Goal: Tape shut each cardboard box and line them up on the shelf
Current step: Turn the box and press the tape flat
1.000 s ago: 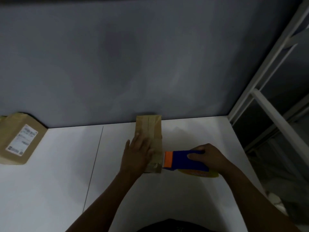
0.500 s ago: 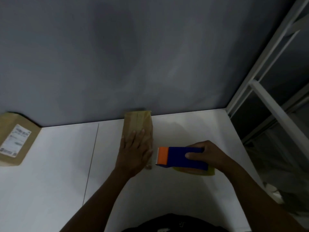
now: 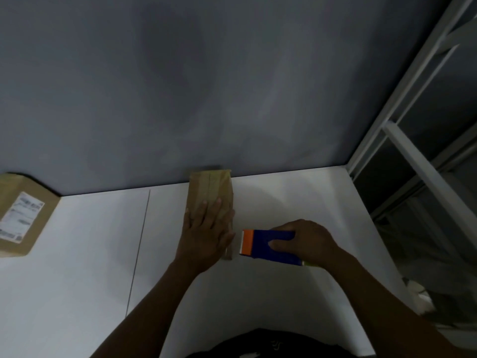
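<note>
Cardboard box: small, narrow, lying flat on the white tabletop, far end up against the grey wall. Left hand is flat on top, fingers straight, pressing the near end down, no grip. Right hand is wrapped round the tape dispenser (blue body, orange end). The orange end points at the box, just beside its near-right corner, not touching afaict. Strip of tape shows along the top seam at the far end. Near end is under the palm, so we can't tell if it's sealed there.

Handling, our read: light, prob slides easily on that smooth top, so it needs a hold-down while taping. Walls are thin and the flaps will cave if pressed hard mid-seam, so spread the palm load. To lift, we'd take the long sides w/ one hand, thumb opposite fingers, clear of the tape edges.

Second cardboard box w/ white label sits well apart at the left, also by the wall. White metal rack on the right is maybe the shelf, not sure.
</note>
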{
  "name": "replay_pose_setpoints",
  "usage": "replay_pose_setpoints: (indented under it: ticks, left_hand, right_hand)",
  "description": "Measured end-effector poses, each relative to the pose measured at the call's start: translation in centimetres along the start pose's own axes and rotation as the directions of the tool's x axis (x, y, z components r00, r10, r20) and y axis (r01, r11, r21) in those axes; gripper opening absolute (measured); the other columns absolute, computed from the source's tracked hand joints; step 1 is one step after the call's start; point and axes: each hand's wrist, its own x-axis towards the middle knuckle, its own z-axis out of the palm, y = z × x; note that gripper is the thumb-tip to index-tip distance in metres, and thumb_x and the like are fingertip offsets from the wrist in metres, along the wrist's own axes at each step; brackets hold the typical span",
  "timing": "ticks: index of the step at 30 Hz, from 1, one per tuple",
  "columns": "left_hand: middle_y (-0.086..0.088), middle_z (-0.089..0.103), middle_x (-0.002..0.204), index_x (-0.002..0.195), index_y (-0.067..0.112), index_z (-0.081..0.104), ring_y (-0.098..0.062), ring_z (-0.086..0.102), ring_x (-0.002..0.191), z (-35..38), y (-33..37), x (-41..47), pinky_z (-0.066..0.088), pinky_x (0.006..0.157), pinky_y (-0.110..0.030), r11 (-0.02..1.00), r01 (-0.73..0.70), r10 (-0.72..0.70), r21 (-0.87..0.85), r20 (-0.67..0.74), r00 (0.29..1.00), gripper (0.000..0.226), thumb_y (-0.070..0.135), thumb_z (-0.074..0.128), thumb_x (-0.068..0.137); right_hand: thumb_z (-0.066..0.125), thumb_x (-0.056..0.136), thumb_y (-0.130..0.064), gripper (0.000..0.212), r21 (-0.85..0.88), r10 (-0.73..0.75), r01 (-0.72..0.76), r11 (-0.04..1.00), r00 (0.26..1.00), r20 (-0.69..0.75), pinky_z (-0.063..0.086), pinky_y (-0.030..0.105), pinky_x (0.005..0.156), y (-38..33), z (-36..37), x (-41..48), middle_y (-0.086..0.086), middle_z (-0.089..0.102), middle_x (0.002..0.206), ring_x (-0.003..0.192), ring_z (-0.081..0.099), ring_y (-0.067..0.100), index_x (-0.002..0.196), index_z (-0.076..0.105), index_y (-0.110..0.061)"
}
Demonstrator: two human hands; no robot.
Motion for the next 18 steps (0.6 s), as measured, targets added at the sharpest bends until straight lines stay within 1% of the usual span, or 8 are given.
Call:
replay_pose_setpoints:
  ticks: [3,6,8,10,13,16,18]
  left_hand:
    - [-0.008,0.014,0.158,0.149,0.036,-0.007,-0.035,0.011,0.145,0.1,0.1,-0.2,0.023,0.107,-0.064,1.000,-0.011,0.011,-0.011,-0.032,0.999,0.061,0.059,0.010,0.096]
    - [-0.007,0.016,0.158,0.148,0.038,-0.006,-0.034,0.012,0.144,0.0,0.2,-0.1,0.023,0.107,-0.064,1.000,-0.004,0.003,-0.022,-0.041,0.999,0.058,0.058,0.010,0.097]
    - [-0.007,0.017,0.158,0.149,0.038,0.000,-0.034,0.012,0.145,0.1,0.2,-0.1,0.021,0.108,-0.063,1.000,0.006,-0.007,-0.015,-0.027,1.000,0.056,0.056,0.011,0.097]
    - [-0.008,0.016,0.158,0.149,0.035,0.008,-0.034,0.012,0.144,0.1,0.3,0.0,0.018,0.109,-0.062,1.000,0.007,-0.007,0.011,-0.010,1.000,0.055,0.055,0.010,0.098]
    - [-0.007,0.015,0.158,0.149,0.034,0.016,-0.034,0.012,0.145,0.0,0.3,0.1,0.015,0.110,-0.060,0.999,0.011,-0.012,0.040,0.024,1.000,0.056,0.056,0.009,0.098]
    - [-0.007,0.017,0.158,0.149,0.032,0.024,-0.034,0.014,0.144,0.0,0.4,0.1,0.018,0.110,-0.060,0.998,0.025,-0.028,0.060,0.047,0.999,0.059,0.055,0.008,0.098]
    - [-0.007,0.018,0.157,0.148,0.031,0.026,-0.034,0.015,0.144,-0.2,0.4,0.1,0.020,0.109,-0.060,0.998,0.032,-0.036,0.062,0.066,0.997,0.060,0.056,0.007,0.097]
  right_hand:
    - [0.058,0.083,-0.059,0.036,-0.142,-0.035,0.027,0.989,0.998,-0.054,0.042,0.015,0.059,-1.4,1.1,0.4,-0.014,0.068,0.103,0.080,0.059,0.002,0.116,0.062,-0.045]
    - [0.055,0.083,-0.060,0.038,-0.216,-0.052,0.033,0.976,0.996,-0.079,0.041,0.017,0.057,-2.6,1.6,1.0,-0.011,0.069,0.106,0.085,0.062,0.006,0.117,0.061,-0.044]
    - [0.056,0.082,-0.060,0.037,-0.236,-0.054,0.032,0.971,0.995,-0.085,0.039,0.017,0.056,-3.1,1.6,1.4,-0.010,0.069,0.104,0.085,0.062,0.007,0.115,0.063,-0.043]
    - [0.057,0.081,-0.060,0.039,-0.267,-0.068,0.043,0.963,0.994,-0.084,0.040,0.020,0.061,-3.6,1.2,1.9,-0.009,0.069,0.104,0.086,0.062,0.008,0.113,0.066,-0.040]
    - [0.056,0.081,-0.061,0.041,-0.299,-0.065,0.042,0.953,0.996,-0.068,0.040,0.022,0.066,-4.3,0.8,2.2,-0.007,0.069,0.104,0.089,0.061,0.010,0.112,0.066,-0.037]
    - [0.055,0.082,-0.062,0.039,-0.323,-0.054,0.030,0.946,0.996,-0.066,0.041,0.023,0.067,-4.4,0.8,2.0,-0.007,0.069,0.102,0.089,0.061,0.011,0.110,0.067,-0.037]
    - [0.052,0.083,-0.061,0.038,-0.345,-0.053,0.022,0.938,0.995,-0.083,0.044,0.024,0.069,-4.5,0.9,2.0,-0.005,0.069,0.098,0.088,0.062,0.012,0.106,0.068,-0.035]
